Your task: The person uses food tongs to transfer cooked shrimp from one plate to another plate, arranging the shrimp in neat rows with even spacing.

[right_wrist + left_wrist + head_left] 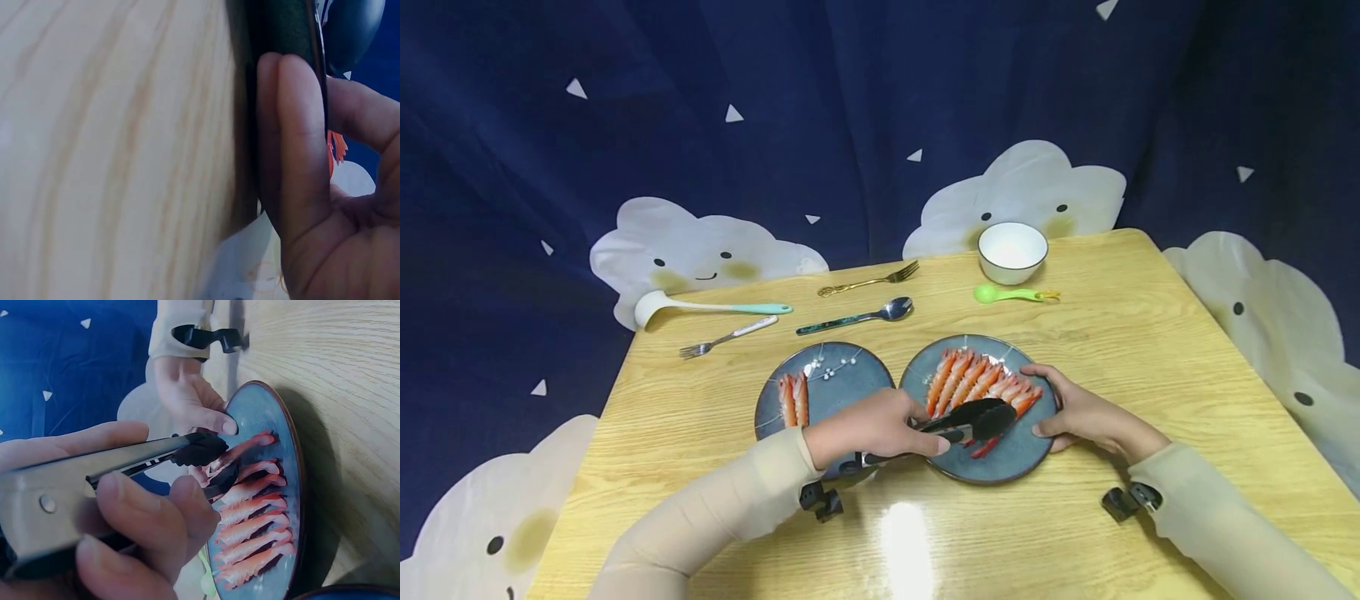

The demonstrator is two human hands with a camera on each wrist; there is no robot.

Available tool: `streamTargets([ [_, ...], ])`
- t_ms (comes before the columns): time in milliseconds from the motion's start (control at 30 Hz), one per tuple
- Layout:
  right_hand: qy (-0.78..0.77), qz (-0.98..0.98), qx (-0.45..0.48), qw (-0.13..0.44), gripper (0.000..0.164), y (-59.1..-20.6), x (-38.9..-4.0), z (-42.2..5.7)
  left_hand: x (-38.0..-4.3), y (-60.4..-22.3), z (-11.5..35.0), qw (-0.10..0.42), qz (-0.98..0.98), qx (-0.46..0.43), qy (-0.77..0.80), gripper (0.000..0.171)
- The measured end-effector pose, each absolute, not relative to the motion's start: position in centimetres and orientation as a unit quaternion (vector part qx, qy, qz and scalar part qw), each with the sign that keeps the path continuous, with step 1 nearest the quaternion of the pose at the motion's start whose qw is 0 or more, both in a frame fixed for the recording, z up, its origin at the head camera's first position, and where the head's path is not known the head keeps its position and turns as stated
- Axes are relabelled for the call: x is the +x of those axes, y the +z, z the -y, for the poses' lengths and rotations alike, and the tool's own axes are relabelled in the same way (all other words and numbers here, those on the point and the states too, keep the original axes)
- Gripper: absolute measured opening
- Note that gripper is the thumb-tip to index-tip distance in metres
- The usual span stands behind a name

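Note:
My left hand (pixel 876 425) grips a pair of metal tongs (pixel 94 462) with black tips, reaching over the right blue plate (pixel 1000 468). In the left wrist view the black tips stand on both sides of one shrimp (pixel 249 449) at the end of a row. Several red-and-white shrimp (pixel 957 379) lie side by side on that plate. My right hand (pixel 1086 418) pinches the plate's right rim, thumb on top and fingers (pixel 301 119) underneath. Two shrimp (pixel 793 398) lie on the left blue plate (pixel 850 387), which my left forearm partly covers.
Behind the plates lie a ladle (pixel 700 306), a silver fork (pixel 730 337), a gold fork (pixel 872 282), a spoon (pixel 857 318) and a green spoon (pixel 1011 294). A white bowl (pixel 1012 250) stands at the back edge of the wooden table (pixel 1135 333), before a blue curtain (pixel 820 100).

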State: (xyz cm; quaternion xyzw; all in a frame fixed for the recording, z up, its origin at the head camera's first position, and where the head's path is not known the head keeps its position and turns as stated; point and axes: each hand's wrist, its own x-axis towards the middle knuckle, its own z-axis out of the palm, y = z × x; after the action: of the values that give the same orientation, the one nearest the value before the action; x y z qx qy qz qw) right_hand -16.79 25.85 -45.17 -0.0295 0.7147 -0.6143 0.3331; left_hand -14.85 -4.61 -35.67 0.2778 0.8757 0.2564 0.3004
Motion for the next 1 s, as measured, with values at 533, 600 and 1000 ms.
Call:
streamTargets([
  [533,-0.616,-0.713,-0.035,0.333,0.091,-45.1,-16.6,-25.9,-13.9,-35.0,4.6,0.275,-0.906,0.217,0.237,0.046],
  [600,-0.615,-0.713,-0.033,0.334,0.091,-45.2,-16.6,-25.9,-13.8,-34.9,4.5,0.272,-0.909,0.214,0.233,0.054],
  [1000,-0.615,-0.716,-0.037,0.329,0.089,-45.6,-16.8,-26.0,-13.5,-34.6,5.1,0.253,-0.910,0.221,0.244,0.056],
])
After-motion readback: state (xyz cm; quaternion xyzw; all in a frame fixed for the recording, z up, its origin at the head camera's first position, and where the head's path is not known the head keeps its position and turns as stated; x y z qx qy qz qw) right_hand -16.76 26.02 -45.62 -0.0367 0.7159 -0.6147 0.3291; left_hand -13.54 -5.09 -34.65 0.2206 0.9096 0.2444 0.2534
